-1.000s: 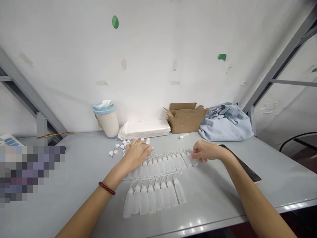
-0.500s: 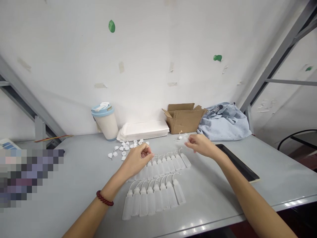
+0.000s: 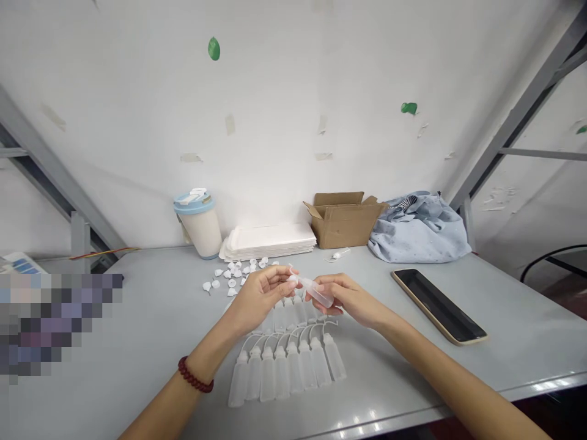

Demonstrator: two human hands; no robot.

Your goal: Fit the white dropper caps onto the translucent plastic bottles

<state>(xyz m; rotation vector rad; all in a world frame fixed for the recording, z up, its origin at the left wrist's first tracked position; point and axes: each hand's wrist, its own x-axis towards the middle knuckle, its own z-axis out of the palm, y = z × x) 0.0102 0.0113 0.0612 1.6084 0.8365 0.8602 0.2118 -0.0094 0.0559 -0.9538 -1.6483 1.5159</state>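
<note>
My right hand (image 3: 351, 299) is closed around a small translucent squeeze bottle (image 3: 317, 292), held above the table with its neck pointing left. My left hand (image 3: 261, 295) pinches at the bottle's tip, fingers closed on a small white cap there. Below the hands lie two rows of the same bottles (image 3: 287, 366), side by side with thin curved tubes on top; the far row is partly hidden by my hands. Several loose white caps (image 3: 232, 275) are scattered just left of my left hand.
Grey table (image 3: 137, 342). A black phone (image 3: 438, 305) lies flat to the right. Along the wall stand a white cup with a blue lid (image 3: 199, 223), a stack of white trays (image 3: 268, 239), an open cardboard box (image 3: 343, 219) and a crumpled blue cloth (image 3: 419, 227). A blurred patch covers the left.
My right hand lifted a bottle from the right end of the far row and brought it to the middle. My left hand picked up a cap and met it at the bottle's tip.
</note>
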